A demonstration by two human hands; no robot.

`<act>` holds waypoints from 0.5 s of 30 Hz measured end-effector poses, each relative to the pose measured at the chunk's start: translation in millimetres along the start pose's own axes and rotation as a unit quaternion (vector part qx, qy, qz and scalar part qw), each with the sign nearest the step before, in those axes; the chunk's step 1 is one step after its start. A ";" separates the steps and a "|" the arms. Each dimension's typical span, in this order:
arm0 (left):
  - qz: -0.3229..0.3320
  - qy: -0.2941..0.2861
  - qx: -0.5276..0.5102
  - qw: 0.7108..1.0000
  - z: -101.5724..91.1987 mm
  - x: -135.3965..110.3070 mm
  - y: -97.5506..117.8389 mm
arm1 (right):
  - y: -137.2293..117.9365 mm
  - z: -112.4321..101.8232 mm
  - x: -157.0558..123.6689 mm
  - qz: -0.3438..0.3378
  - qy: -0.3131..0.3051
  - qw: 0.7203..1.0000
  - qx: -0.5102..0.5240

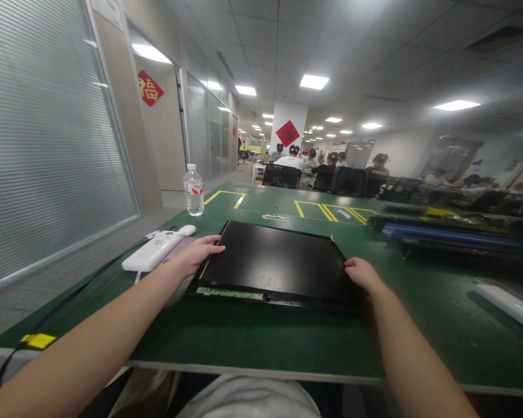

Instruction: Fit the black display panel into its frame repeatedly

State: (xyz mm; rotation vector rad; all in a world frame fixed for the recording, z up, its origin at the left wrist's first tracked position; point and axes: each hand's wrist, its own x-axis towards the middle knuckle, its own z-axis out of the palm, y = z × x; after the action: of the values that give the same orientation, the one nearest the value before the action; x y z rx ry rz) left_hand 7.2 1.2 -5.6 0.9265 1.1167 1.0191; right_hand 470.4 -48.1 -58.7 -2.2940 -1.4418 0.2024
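Note:
A black display panel lies in front of me over the green table, with a dark frame around its edges. Along its near left edge a strip of green circuit board shows. My left hand grips the panel's left edge, thumb on top and the other fingers along the side. On the opposite side, my right hand holds the right edge, its thumb at the rim and its other fingers mostly hidden. Whether the panel rests fully on the table or is slightly raised, I cannot tell.
Left of the panel lie a white device and a purple item. A water bottle stands behind them. Stacked dark and blue parts lie at the right, with a white bar nearer. Yellow tape marks the green table.

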 end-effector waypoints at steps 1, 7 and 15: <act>0.003 -0.003 -0.003 1.000 0.1 0.0 -0.3 | -0.6 -0.4 -0.5 0.002 -0.002 1.000 -0.002; 0.003 0.008 -0.010 1.000 4.3 -6.7 4.0 | -1.4 -1.2 -0.8 0.000 -0.009 1.000 -0.010; -0.003 0.004 -0.001 1.000 4.8 -10.2 7.5 | 0.4 0.4 0.2 0.006 -0.001 1.000 0.003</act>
State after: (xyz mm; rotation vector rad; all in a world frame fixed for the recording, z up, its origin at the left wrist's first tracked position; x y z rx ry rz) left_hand 9.3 -6.8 5.0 0.9186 1.1241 1.0197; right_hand 470.7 -48.0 -59.2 -2.2987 -1.4253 0.2118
